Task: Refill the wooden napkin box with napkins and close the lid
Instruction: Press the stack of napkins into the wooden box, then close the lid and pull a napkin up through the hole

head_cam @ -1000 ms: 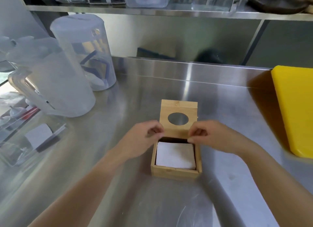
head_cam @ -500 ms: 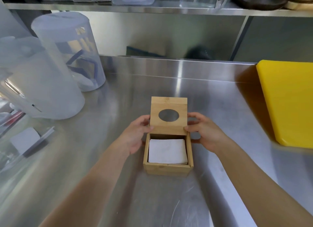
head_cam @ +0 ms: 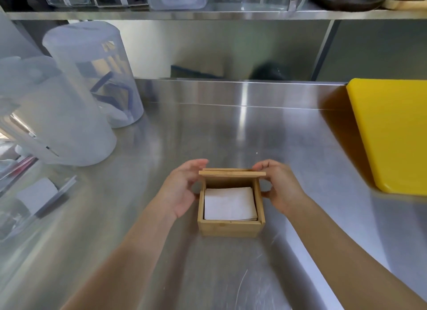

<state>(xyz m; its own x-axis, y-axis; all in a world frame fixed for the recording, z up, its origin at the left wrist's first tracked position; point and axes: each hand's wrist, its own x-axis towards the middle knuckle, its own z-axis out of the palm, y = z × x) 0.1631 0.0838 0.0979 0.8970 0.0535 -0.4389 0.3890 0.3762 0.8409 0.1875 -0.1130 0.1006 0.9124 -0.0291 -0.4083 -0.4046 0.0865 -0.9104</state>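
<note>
A small wooden napkin box (head_cam: pixel 230 228) stands on the steel counter, with a stack of white napkins (head_cam: pixel 230 203) lying flat inside. Its wooden lid (head_cam: pixel 231 172) is tipped down over the far half of the box, seen almost edge-on, so its round hole is hidden. My left hand (head_cam: pixel 182 189) holds the lid's left end, with the palm beside the box's left wall. My right hand (head_cam: pixel 280 187) holds the lid's right end, thumb against the right wall.
Two frosted plastic pitchers (head_cam: pixel 69 115) stand at the left, with a clear tray of small items (head_cam: pixel 34 198) in front of them. A yellow cutting board (head_cam: pixel 392 134) lies at the right. A steel shelf (head_cam: pixel 208 15) with containers runs overhead.
The lid stood upright with its hole facing me; both hands have swung it down toward the box, so it now lies nearly level over the far half.
</note>
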